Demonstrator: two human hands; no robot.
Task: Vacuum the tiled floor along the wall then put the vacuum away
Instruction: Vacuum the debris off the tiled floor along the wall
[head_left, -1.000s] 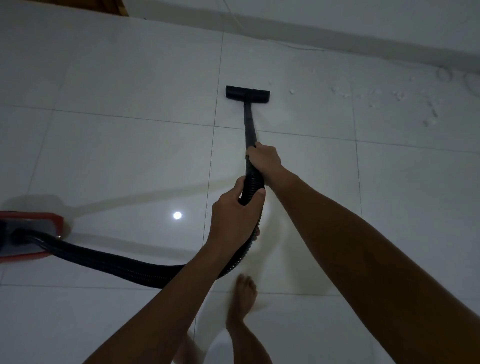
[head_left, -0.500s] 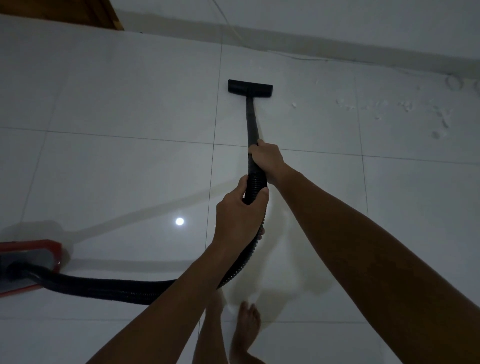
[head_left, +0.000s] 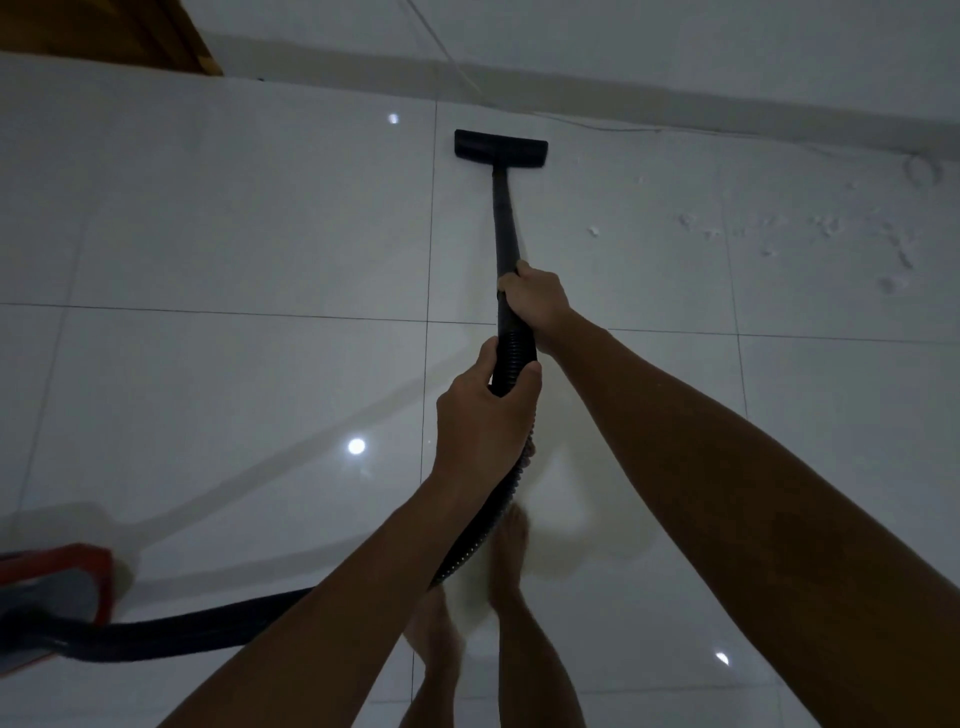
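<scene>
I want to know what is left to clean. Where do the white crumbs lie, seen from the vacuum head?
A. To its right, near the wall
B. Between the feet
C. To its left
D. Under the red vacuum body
A: the white crumbs dot the tiles right of the vacuum head, close to the wall.

A single head-worn wide-angle view looks forward and steeply down from standing height onto the glossy white tiled floor (head_left: 208, 234). It faces the pale wall (head_left: 675, 47), whose base runs across the top of the frame from 11 toward 2 o'clock, tilted by the lens. Both bare forearms enter from the bottom edge at 5 and 7 o'clock and are the nearest things. The black flat vacuum floor head (head_left: 500, 148) lies far out at 12 o'clock, just short of the wall. The red vacuum canister (head_left: 78, 577) is cut by the frame at 8 o'clock.
</scene>
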